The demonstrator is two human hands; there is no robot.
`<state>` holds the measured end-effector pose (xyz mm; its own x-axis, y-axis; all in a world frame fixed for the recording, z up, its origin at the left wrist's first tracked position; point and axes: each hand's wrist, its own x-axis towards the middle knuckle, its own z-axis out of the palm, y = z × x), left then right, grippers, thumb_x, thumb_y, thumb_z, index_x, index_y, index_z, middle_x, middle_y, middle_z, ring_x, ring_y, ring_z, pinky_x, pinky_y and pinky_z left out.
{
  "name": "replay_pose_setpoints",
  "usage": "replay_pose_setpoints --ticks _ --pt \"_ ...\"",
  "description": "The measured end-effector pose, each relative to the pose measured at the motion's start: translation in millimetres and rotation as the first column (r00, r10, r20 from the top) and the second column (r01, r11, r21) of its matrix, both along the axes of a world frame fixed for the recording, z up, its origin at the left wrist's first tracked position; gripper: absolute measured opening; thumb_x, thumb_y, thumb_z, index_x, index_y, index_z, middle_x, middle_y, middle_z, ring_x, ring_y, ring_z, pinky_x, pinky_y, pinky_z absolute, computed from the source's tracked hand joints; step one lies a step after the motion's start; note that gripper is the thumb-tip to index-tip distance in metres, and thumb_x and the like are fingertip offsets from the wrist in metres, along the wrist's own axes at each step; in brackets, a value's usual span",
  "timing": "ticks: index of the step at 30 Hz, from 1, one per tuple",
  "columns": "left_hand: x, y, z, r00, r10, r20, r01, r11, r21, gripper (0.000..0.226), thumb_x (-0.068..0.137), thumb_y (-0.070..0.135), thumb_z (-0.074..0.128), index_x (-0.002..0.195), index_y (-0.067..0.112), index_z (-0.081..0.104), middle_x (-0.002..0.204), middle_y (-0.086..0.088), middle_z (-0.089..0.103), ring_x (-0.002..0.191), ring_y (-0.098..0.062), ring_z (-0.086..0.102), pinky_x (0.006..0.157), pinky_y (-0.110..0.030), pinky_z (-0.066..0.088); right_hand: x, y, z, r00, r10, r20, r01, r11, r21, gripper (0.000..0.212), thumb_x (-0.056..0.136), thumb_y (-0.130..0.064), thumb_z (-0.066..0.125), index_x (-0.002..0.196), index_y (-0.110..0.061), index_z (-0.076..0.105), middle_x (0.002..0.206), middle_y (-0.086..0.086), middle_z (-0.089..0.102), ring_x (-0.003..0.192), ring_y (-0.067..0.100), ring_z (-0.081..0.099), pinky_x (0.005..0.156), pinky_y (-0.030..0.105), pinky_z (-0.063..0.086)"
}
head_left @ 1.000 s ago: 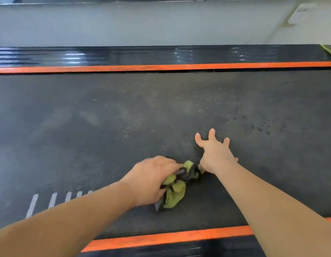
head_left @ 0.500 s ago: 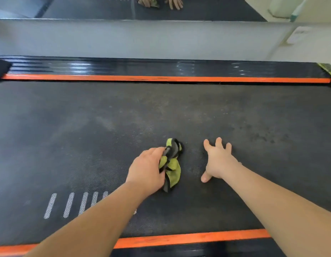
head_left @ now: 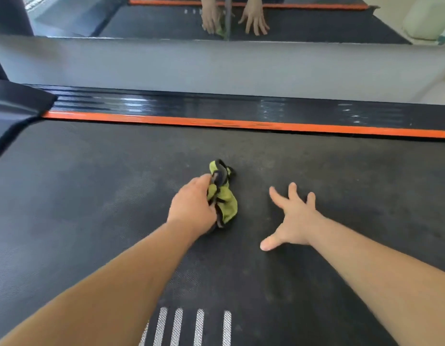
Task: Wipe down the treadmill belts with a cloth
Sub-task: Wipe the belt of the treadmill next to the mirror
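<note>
The dark grey treadmill belt fills most of the view. A crumpled green cloth with black edging lies on the belt's middle. My left hand grips the cloth from its left side, fingers curled around it. To the right, my right hand presses flat on the belt with fingers spread, apart from the cloth.
An orange stripe and a glossy black ribbed side rail border the belt's far edge. A dark motor cover corner sits at far left. A mirror beyond a grey ledge reflects both hands. White stripes mark the near belt.
My left hand has pushed the cloth forward across the belt, away from me. My right hand stays planted on the belt, and the view has tilted up to show the mirror.
</note>
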<state>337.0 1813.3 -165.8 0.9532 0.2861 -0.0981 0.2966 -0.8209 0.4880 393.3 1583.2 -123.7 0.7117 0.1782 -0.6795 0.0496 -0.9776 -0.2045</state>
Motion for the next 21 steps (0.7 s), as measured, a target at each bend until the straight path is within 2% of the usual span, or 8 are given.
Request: replay_pose_setpoints --ticks 3,7,9,12,14,15,18,21 --pt "-2 -30 3 0.998 0.006 0.057 -0.006 1.0 0.013 0.038 0.084 0.025 0.063 0.122 0.027 0.056 0.118 0.003 0.061 0.113 -0.024 0.057 0.089 -0.033 0.046 1 7 -12 1.0 0.001 -0.008 -0.001 0.999 -0.047 0.141 0.06 -0.053 0.095 0.151 -0.063 -0.012 0.16 -0.015 -0.041 0.15 0.039 -0.033 0.108 0.085 0.013" --pt "-28 -27 14 0.829 -0.554 0.069 0.559 0.825 -0.089 0.054 0.086 0.043 0.055 0.139 0.037 0.048 0.131 0.016 0.057 0.123 -0.01 0.052 0.103 -0.032 0.046 1 4 -11 1.0 -0.002 0.003 0.002 0.999 -0.051 0.143 0.057 -0.053 0.097 0.15 -0.066 -0.011 0.159 -0.018 -0.04 0.151 0.036 -0.032 0.108 0.085 0.014" --pt "-9 7 14 0.773 -0.634 -0.018 0.633 0.773 -0.035 0.058 0.088 0.038 0.057 0.144 0.042 0.042 0.135 0.019 0.053 0.128 -0.008 0.05 0.104 -0.033 0.047 1 4 -11 1.0 -0.015 -0.002 0.015 0.999 -0.047 0.141 0.059 -0.051 0.097 0.151 -0.066 -0.01 0.16 -0.018 -0.04 0.151 0.035 -0.032 0.108 0.084 0.013" --pt "23 62 5 0.984 -0.179 -0.023 0.18 0.981 0.077 0.057 0.088 0.028 0.063 0.142 0.036 0.048 0.135 0.008 0.058 0.128 -0.023 0.055 0.1 -0.041 0.05 0 6 -9 1.0 -0.022 0.002 0.022 0.998 -0.061 0.14 0.059 -0.052 0.096 0.151 -0.066 -0.008 0.161 -0.017 -0.038 0.151 0.036 -0.031 0.109 0.084 0.013" --pt "27 69 0 0.961 0.266 0.072 -0.262 0.963 -0.064 0.052 0.087 0.025 0.066 0.137 0.029 0.053 0.125 0.0 0.064 0.119 -0.032 0.059 0.091 -0.041 0.05 1 7 -10 0.999 -0.029 0.013 0.03 0.998 -0.061 0.141 0.058 -0.051 0.097 0.151 -0.066 -0.008 0.161 -0.017 -0.038 0.152 0.036 -0.031 0.109 0.084 0.014" --pt "24 56 -1 0.935 0.345 0.078 -0.338 0.937 -0.094 0.049 0.086 0.026 0.067 0.133 0.027 0.055 0.12 0.0 0.065 0.114 -0.033 0.061 0.087 -0.039 0.049 2 8 -9 0.999 -0.033 0.013 0.034 0.997 -0.067 0.141 0.058 -0.051 0.097 0.151 -0.066 -0.008 0.162 -0.017 -0.037 0.152 0.036 -0.03 0.109 0.084 0.015" --pt "-6 -6 3 0.99 -0.066 0.123 0.071 0.997 -0.035 0.05 0.08 0.045 0.057 0.128 0.029 0.057 0.117 0.005 0.066 0.113 -0.026 0.061 0.09 -0.035 0.05 2 8 -8 1.0 -0.022 0.019 0.023 0.996 -0.089 0.141 0.057 -0.054 0.096 0.151 -0.066 -0.009 0.162 -0.017 -0.036 0.153 0.036 -0.028 0.109 0.083 0.018" --pt "-22 -15 17 0.814 -0.575 0.082 0.58 0.811 -0.079 0.06 0.08 0.05 0.047 0.138 0.039 0.048 0.129 0.016 0.06 0.122 -0.012 0.055 0.102 -0.031 0.048 1 4 -9 0.999 0.003 0.034 0.0 0.996 -0.094 0.141 0.056 -0.059 0.095 0.15 -0.067 -0.01 0.162 -0.018 -0.035 0.153 0.036 -0.026 0.108 0.082 0.021"
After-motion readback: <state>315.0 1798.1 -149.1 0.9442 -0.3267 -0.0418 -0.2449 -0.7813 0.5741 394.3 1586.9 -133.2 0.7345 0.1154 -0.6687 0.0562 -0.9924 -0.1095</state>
